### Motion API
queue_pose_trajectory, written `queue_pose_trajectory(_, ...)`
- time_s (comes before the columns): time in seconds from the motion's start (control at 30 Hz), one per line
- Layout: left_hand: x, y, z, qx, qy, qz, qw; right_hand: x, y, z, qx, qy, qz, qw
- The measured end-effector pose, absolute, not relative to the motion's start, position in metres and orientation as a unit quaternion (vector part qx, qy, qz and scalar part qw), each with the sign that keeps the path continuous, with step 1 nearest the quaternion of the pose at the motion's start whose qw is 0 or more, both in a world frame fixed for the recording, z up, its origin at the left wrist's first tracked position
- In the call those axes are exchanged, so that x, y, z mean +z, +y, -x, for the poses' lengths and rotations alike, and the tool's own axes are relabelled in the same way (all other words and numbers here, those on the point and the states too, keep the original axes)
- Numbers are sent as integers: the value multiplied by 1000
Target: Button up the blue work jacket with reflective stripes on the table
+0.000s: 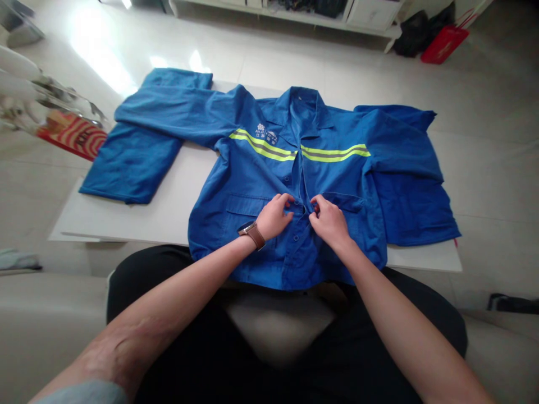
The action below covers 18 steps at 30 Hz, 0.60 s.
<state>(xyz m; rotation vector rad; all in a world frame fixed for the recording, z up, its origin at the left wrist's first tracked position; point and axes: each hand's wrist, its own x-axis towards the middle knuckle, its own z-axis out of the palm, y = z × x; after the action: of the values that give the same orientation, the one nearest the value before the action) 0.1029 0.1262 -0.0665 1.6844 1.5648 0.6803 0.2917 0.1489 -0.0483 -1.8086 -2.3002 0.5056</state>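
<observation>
A blue work jacket (pixel 261 174) lies front up with its collar away from me. A yellow and grey reflective stripe crosses its chest, and white lettering sits above the stripe on the left. My left hand (pixel 275 216), with a watch (pixel 251 233) on its wrist, has curled fingers on the front edge beside a button. Opposite it, my right hand (pixel 329 220) pinches the other front edge. Between the hands the front parts in a narrow gap. One button (pixel 296 238) shows lower down on the placket. The fingertips partly hide the cloth they grip.
Under the jacket is a white table (pixel 193 168); its sleeves spread to both sides, the left one over folded blue cloth (pixel 130 163). A red patterned bag (pixel 73 134) stands at left. A white cabinet (pixel 311 19) and a red bag (pixel 446 44) are at the back.
</observation>
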Motion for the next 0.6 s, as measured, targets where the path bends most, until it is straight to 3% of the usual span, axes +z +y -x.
queue_pose_trajectory(0.17, -79, 135, -104, 282, 589, -640, 405, -58, 152, -297, 183, -772, 594, 134)
queue_pose_trajectory(0.43, -84, 143, -111, 306, 573, -615, 448, -52, 155, -293, 296, -687, 585, 313)
queue_pose_trajectory(0.6, -86, 144, -110, 311, 564, -614, 457, -58, 157, -285, 353, -676, 566, 313)
